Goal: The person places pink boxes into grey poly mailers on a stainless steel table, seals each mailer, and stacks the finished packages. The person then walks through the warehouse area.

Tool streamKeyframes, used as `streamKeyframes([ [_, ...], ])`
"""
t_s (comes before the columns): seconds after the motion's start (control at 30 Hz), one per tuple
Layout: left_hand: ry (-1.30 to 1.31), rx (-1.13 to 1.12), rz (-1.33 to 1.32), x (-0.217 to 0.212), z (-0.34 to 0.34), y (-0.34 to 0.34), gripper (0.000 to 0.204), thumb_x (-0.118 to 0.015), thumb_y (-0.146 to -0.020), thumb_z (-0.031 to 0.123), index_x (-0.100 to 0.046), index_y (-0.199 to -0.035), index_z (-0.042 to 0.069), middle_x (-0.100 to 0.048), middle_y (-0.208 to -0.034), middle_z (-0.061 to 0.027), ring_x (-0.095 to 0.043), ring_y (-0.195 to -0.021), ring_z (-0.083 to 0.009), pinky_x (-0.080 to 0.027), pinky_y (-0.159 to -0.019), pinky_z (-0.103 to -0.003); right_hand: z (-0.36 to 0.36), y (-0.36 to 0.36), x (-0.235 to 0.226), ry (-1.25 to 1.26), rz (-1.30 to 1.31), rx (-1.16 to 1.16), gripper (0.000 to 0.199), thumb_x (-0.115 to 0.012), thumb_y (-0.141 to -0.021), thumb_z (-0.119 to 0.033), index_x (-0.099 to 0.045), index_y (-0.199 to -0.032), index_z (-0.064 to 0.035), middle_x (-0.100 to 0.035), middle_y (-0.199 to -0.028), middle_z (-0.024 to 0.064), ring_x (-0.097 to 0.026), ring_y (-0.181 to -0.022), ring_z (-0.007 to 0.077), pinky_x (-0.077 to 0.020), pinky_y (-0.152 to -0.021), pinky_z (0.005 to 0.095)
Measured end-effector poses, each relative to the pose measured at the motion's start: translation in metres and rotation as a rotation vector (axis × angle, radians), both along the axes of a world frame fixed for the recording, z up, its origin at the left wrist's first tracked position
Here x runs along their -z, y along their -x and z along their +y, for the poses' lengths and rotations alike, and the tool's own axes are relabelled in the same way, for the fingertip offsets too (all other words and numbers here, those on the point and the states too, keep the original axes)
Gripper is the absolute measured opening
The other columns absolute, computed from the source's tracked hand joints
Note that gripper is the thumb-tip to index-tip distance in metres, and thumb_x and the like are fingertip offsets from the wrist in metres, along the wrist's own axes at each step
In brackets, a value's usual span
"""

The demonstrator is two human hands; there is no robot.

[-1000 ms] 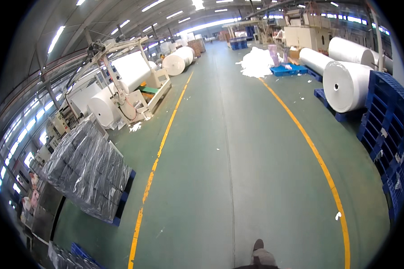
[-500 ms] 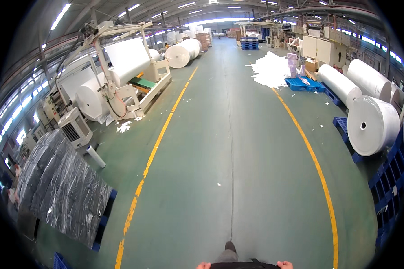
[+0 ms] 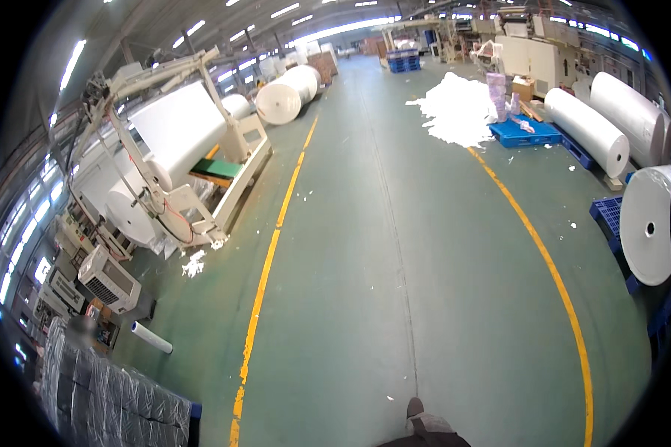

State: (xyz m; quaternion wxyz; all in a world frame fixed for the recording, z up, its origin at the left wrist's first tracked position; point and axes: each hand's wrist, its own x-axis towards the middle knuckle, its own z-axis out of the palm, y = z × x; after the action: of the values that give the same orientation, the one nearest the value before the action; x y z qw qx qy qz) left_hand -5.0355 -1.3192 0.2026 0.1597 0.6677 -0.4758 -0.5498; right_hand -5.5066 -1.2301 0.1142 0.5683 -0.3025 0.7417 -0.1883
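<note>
Neither of my hands shows at this moment. Dark clothing (image 3: 429,441) and the tip of my shoe (image 3: 415,407) appear at the bottom edge, over a green-grey floor (image 3: 335,298). A thin dark seam (image 3: 395,238) runs along the floor ahead of the shoe. Yellow lines border the lane, a left line (image 3: 265,283) and a right line (image 3: 544,257). Nothing lies within reach except small white scraps, one scrap (image 3: 390,398) close to my shoe.
Left: plastic-wrapped stack (image 3: 119,398), white tube (image 3: 152,337), air cooler (image 3: 110,279), roll machine (image 3: 235,182), and large white rolls (image 3: 279,103). Right: white paper heap (image 3: 455,112) across the line, blue pallet (image 3: 525,134), long roll (image 3: 585,130), upright roll (image 3: 647,231). Stacked blue pallets (image 3: 404,61) stand far ahead.
Both hands, earlier at the bottom edge beside dark fabric, have left the view. The machine and wrapped stack appear nearer and lower, and the scene is tilted.
</note>
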Motion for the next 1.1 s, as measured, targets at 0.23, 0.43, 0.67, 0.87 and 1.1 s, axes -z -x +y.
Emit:
streamKeyframes([
  [0.23, 0.002, -0.116, 0.116, -0.005, -0.321, 0.019, 0.037, -0.065, -0.101, 0.036, -0.068, -0.118, 0.003, -0.071, -0.112, -0.0135, -0.064, -0.107, -0.0222, -0.051, -0.094, -0.037, -0.551, 0.001, -0.021, 0.203, 0.028, -0.166, 0.038, -0.073, -0.091, -0.030, -0.071, -0.118, -0.0027, -0.075, -0.096, 0.0107, -0.069, -0.092, 0.0198, -0.0552, -0.086, 0.0397],
  [0.43, 0.020, 0.069, 0.155, 0.041, -0.709, -0.009, 0.037, -0.065, -0.100, 0.036, -0.068, -0.118, 0.004, -0.071, -0.112, -0.0135, -0.064, -0.107, -0.0221, -0.051, -0.094, -0.037, -0.837, -0.038, 0.024, 0.059, 0.046, -0.080, 0.038, -0.073, -0.090, -0.028, -0.070, -0.119, -0.0034, -0.075, -0.096, 0.0106, -0.070, -0.091, 0.0199, -0.0559, -0.085, 0.0392],
  [0.67, -0.016, 0.347, 0.098, -0.016, -1.194, -0.050, 0.037, -0.065, -0.100, 0.036, -0.068, -0.119, 0.004, -0.071, -0.112, -0.0134, -0.064, -0.108, -0.0219, -0.051, -0.095, -0.037, -1.070, -0.092, -0.021, -0.124, -0.066, 0.115, 0.038, -0.074, -0.089, -0.025, -0.070, -0.120, -0.0042, -0.075, -0.095, 0.0104, -0.071, -0.090, 0.0200, -0.0566, -0.083, 0.0387],
  [0.87, 0.009, 0.275, 0.076, 0.021, -1.532, -0.019, 0.036, -0.066, -0.100, 0.036, -0.068, -0.119, 0.005, -0.071, -0.113, -0.0134, -0.064, -0.108, -0.0218, -0.051, -0.095, -0.037, -1.413, -0.045, 0.016, -0.102, -0.066, 0.144, 0.039, -0.074, -0.087, -0.023, -0.070, -0.122, -0.0049, -0.075, -0.095, 0.0103, -0.072, -0.089, 0.0200, -0.0572, -0.082, 0.0383],
  [1.1, -0.054, 0.141, 0.156, -0.038, -1.826, 0.049, 0.036, -0.066, -0.100, 0.036, -0.068, -0.119, 0.005, -0.071, -0.113, -0.0134, -0.063, -0.109, -0.0217, -0.051, -0.095, -0.037, -1.729, 0.033, 0.041, -0.310, -0.009, -0.099, 0.040, -0.075, -0.086, -0.021, -0.069, -0.123, -0.0057, -0.076, -0.095, 0.0101, -0.073, -0.088, 0.0201, -0.0580, -0.081, 0.0378],
])
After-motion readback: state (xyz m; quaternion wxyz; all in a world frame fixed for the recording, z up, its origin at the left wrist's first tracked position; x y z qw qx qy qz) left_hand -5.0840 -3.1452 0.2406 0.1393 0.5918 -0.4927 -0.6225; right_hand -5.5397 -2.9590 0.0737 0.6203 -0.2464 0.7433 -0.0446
